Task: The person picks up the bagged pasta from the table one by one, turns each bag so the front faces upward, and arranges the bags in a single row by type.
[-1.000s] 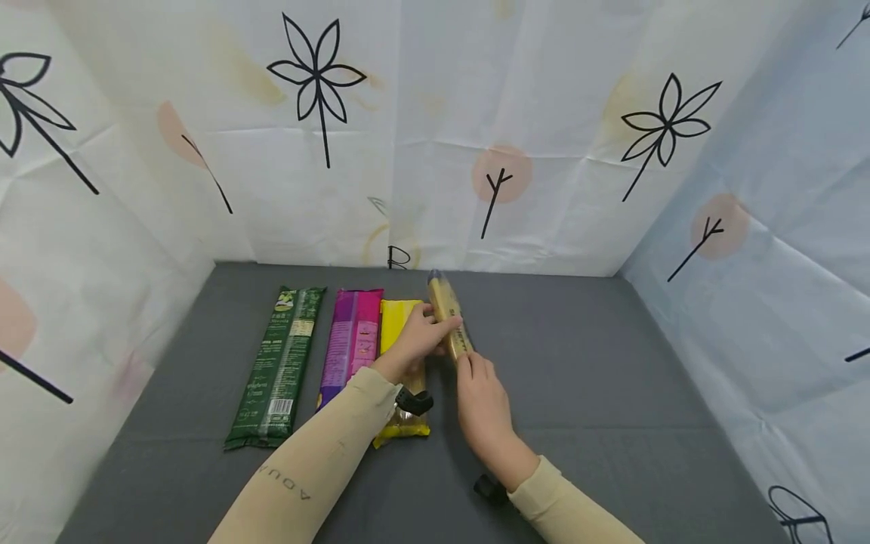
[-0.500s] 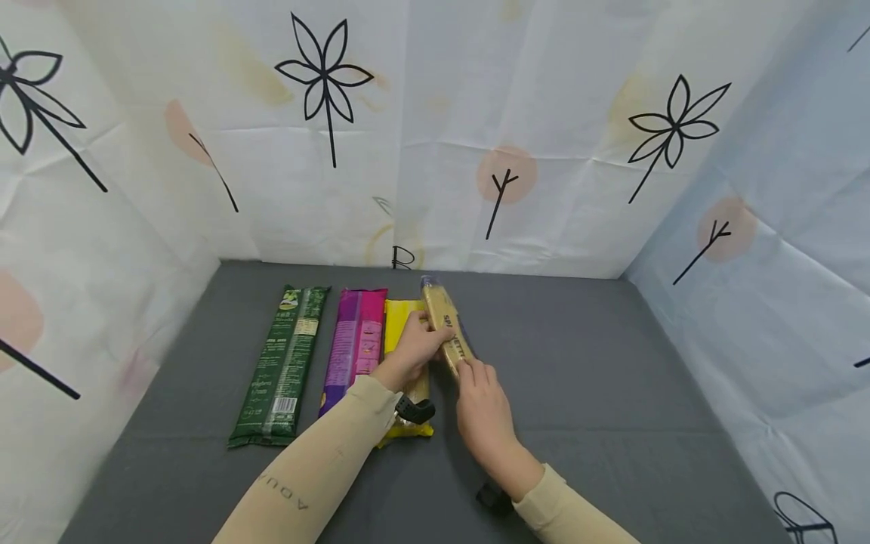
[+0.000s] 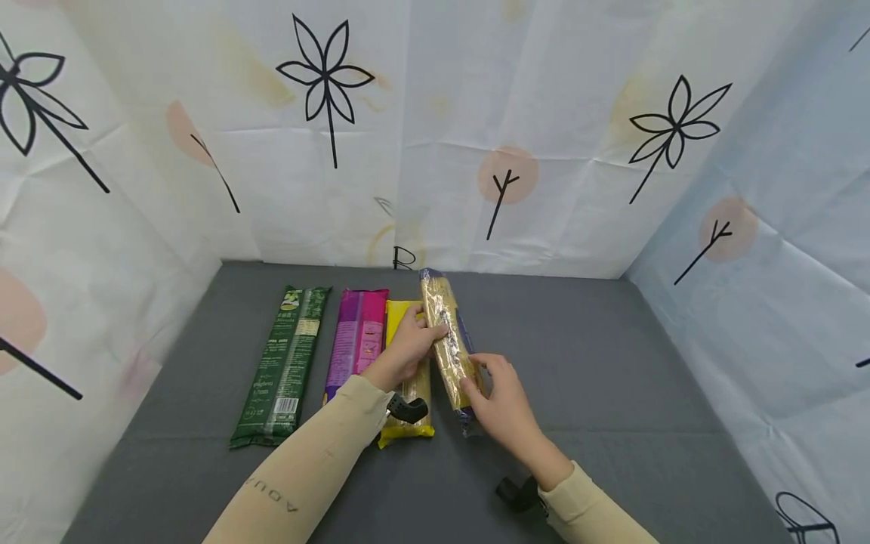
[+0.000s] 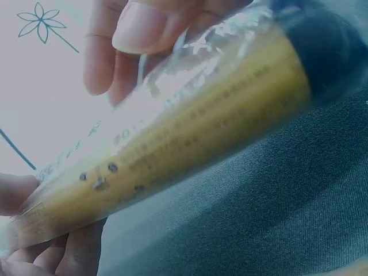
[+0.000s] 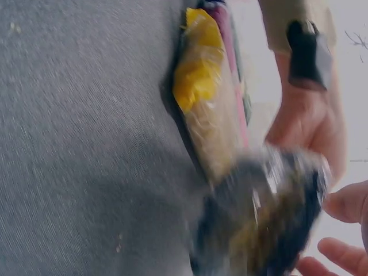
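Here both hands hold one long clear pack of spaghetti just above the grey bench, with its far end pointing toward the back wall and its near end toward the person. The left hand curls its fingers over the pack's middle from the left side, thumb and fingertips pinching the wrapper. The right hand grips the near end, fingers wrapped round the dark blue end of the wrapper. In the left wrist view the pack fills the frame, yellow strands under shiny film, fingertips pressing on its upper side and the grey bench below it. The right wrist view is blurred; it shows the pack's dark end close to the camera, with the left hand beyond it.

Left of the held pack, three other long packs lie flat on the bench side by side, running near to far: a yellow pack just beside the spaghetti and partly under the left forearm, a purple and pink pack touching it on the left, and a dark green pack further left, a little apart. The yellow pack also shows in the right wrist view. Both sleeves are beige. White sheets printed with black flowers and pink dots stand round the bench on the left, far and right sides.
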Tool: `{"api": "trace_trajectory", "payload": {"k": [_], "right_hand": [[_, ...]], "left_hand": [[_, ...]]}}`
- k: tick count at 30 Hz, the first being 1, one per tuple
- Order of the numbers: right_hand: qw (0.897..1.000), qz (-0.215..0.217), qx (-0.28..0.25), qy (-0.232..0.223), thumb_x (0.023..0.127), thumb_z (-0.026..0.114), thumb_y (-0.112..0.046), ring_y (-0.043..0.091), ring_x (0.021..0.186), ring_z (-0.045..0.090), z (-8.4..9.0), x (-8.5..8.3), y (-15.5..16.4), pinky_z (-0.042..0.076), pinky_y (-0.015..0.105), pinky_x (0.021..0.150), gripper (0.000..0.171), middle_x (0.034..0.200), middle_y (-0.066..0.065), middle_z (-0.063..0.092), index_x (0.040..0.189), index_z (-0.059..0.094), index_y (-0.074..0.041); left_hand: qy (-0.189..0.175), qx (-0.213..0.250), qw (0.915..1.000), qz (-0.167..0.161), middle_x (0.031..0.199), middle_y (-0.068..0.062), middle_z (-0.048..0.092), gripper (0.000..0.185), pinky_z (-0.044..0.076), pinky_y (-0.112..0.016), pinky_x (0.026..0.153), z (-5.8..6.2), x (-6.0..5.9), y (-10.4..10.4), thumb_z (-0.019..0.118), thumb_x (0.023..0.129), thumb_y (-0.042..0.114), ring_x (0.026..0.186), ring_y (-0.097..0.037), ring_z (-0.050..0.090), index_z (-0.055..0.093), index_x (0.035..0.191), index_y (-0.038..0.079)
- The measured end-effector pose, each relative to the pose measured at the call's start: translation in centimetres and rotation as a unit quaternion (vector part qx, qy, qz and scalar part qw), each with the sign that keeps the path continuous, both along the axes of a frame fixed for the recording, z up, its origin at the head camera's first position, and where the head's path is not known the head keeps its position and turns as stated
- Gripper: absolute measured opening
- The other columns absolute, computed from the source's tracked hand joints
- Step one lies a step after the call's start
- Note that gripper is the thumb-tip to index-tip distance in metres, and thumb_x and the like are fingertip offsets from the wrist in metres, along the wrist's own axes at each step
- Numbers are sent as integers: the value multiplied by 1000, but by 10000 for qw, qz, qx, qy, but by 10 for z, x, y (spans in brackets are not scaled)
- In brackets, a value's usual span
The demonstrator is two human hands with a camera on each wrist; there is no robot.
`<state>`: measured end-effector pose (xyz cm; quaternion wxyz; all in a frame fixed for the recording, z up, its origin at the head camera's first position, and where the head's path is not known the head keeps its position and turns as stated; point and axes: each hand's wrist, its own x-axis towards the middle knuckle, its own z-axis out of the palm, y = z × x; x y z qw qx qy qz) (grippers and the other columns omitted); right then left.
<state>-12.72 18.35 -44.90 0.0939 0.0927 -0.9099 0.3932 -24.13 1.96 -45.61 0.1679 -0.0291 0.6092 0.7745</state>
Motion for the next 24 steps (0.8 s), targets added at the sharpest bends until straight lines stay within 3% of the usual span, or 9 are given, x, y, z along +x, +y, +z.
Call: {"api": "trace_trajectory", "payload": {"k": [4,9,13,17,24], "right_hand": [[9972,-107,-474,-568,95,65,-26,27,112,56,-1,-4,6,47,45,93,41,125,6,55,130,54,-9],[9854,-134,-1164,-1234,96,62,-34,25,106,61,-1,-7,9,52,44,84,54,130,11,54,140,44,-9],[9755,-98,-1485,-1622,96,61,-37,22,97,64,-4,-9,9,53,43,78,63,124,13,60,145,36,-8],[9722,-46,-1670,-1641,95,64,-34,20,90,65,-6,-9,9,53,39,75,63,114,12,65,145,36,-7],[9814,-289,-1432,-1248,92,69,-29,19,83,57,-7,-7,9,48,34,65,61,103,10,63,142,40,-10]], "left_hand": [[-104,106,9999,-24,126,-17,58,60,56,-42,75,0,-1,-1,62,93,2,90,-29,66,31,143,11],[-95,301,9995,-67,129,-16,57,56,56,-43,76,-1,-3,-1,59,95,3,90,-26,66,34,144,11],[-36,273,9994,-195,132,-16,56,52,55,-41,77,-2,-2,-2,57,97,5,93,-26,65,35,143,12],[110,196,9989,-419,136,-17,53,54,55,-42,79,-1,0,-3,55,98,7,97,-28,64,32,147,15],[486,-48,9931,-1063,124,-20,56,50,54,-44,83,-5,3,-3,57,99,13,98,-31,64,34,143,15]]}}
